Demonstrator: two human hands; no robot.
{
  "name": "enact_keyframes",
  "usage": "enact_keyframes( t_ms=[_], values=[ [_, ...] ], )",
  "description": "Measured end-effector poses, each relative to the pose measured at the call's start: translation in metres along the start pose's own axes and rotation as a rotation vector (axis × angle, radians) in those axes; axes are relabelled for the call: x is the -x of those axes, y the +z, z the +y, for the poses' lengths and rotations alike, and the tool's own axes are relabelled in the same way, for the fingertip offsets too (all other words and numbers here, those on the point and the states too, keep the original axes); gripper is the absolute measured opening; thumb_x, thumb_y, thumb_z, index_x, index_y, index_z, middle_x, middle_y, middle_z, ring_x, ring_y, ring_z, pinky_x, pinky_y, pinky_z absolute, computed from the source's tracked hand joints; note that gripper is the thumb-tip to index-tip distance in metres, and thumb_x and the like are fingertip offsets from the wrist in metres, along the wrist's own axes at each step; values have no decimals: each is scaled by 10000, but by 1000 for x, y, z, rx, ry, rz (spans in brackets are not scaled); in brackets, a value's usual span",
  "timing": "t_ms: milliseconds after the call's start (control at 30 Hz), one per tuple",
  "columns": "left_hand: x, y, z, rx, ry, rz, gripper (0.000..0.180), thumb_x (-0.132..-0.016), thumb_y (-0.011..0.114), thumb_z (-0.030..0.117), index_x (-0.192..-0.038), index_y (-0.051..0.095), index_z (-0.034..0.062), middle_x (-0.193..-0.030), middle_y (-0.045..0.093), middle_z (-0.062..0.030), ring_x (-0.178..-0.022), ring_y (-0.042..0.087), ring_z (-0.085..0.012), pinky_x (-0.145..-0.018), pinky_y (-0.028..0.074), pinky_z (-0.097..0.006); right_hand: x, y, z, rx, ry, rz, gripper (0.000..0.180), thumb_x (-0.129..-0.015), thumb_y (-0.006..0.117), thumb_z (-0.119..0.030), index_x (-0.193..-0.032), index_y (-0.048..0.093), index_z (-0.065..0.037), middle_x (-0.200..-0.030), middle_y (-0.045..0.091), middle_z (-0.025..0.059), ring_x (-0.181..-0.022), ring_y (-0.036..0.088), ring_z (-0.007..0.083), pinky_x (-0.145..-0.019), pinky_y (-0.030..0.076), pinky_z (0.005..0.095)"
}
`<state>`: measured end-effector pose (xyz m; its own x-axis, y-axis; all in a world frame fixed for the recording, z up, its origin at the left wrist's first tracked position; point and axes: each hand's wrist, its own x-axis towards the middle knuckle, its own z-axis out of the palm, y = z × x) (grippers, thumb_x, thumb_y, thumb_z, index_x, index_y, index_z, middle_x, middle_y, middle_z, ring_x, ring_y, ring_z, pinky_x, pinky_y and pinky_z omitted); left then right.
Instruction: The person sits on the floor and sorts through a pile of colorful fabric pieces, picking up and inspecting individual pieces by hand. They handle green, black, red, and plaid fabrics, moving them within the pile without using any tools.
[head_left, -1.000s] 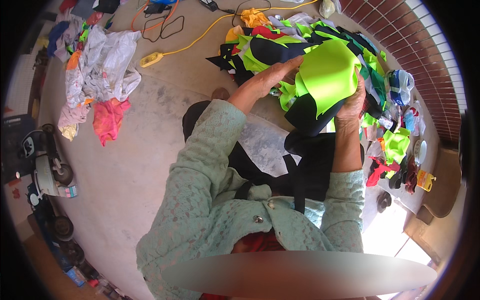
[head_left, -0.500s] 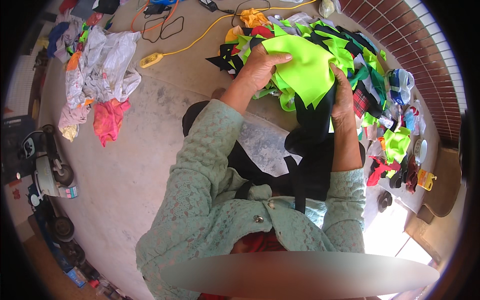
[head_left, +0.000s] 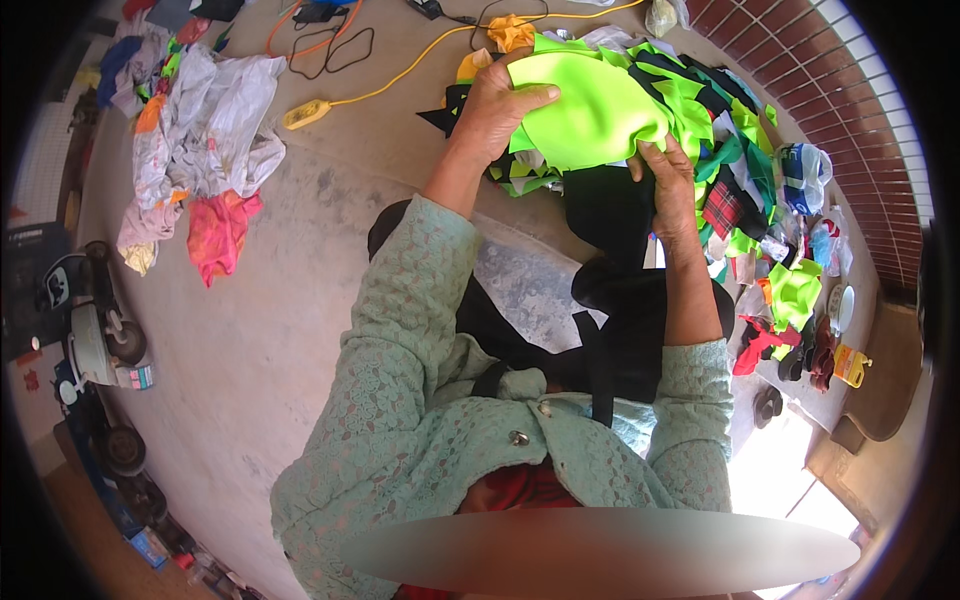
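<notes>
A bright yellow-green piece of cloth (head_left: 585,115) is stretched between my two hands above a heap of fabric scraps (head_left: 690,90). My left hand (head_left: 498,108) grips its left edge, thumb on top. At its lower right corner, my right hand (head_left: 670,180) pinches the cloth between thumb and fingers. Black cloth (head_left: 608,205) hangs below the yellow-green piece, beside my right hand; whether my fingers also hold it, I cannot tell. The heap, partly hidden by the held cloth, mixes yellow-green, black, green and plaid scraps.
A yellow power strip (head_left: 306,114) with its cord lies at the far left of the heap. White and pink cloths (head_left: 215,140) lie farther left. A scooter (head_left: 95,340) stands at the left edge. Right of the heap are a tiled wall (head_left: 850,120) and a plastic bag (head_left: 803,178).
Both hands have shifted slightly left, spreading the yellow-green cloth flatter. My right hand has turned and moved down along its lower edge. More of the black cloth shows below.
</notes>
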<state>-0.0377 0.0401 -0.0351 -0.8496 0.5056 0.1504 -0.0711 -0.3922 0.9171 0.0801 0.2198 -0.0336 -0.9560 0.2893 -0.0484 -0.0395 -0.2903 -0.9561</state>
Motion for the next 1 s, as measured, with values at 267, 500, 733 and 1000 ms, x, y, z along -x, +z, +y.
enact_keyframes(
  t_ms=[267, 500, 733, 1000],
  values=[
    [2, 2, 6, -44, 25, 19, 337, -762, 614, -24, -1093, 561, 2, -956, 630, -57, -821, 605, -118, -742, 513, -265, 0, -3, 3, -142, -39, -15, 235, -866, 513, -81, -1085, 574, -17, -776, 558, -18, -584, 416, 72, -582, 355, 189],
    [4, 4, 7, -35, 24, -2, 305, -777, 615, -5, -1078, 563, -7, -947, 630, -66, -804, 611, -117, -716, 518, -258, 0, -10, -2, -197, 109, -123, 240, -899, 445, -207, -1032, 549, -36, -679, 507, 17, -584, 436, 97, -574, 380, 210],
    [6, 7, 9, -76, 47, -9, 290, -789, 614, 13, -1073, 562, -19, -945, 626, -72, -805, 608, -117, -715, 514, -260, 6, 11, -3, -235, 169, 72, 546, -904, 321, -551, -1029, 543, -67, -644, 499, 23, -582, 445, 119, -564, 386, 236],
    [10, 11, 16, -121, 64, -13, 355, -777, 627, 57, -1112, 530, -10, -956, 616, -55, -822, 590, -103, -735, 495, -244, 9, 2, 6, -331, 106, -46, 590, -845, 426, -610, -1016, 575, -65, -695, 535, 10, -591, 459, 103, -559, 392, 220]
  ],
)
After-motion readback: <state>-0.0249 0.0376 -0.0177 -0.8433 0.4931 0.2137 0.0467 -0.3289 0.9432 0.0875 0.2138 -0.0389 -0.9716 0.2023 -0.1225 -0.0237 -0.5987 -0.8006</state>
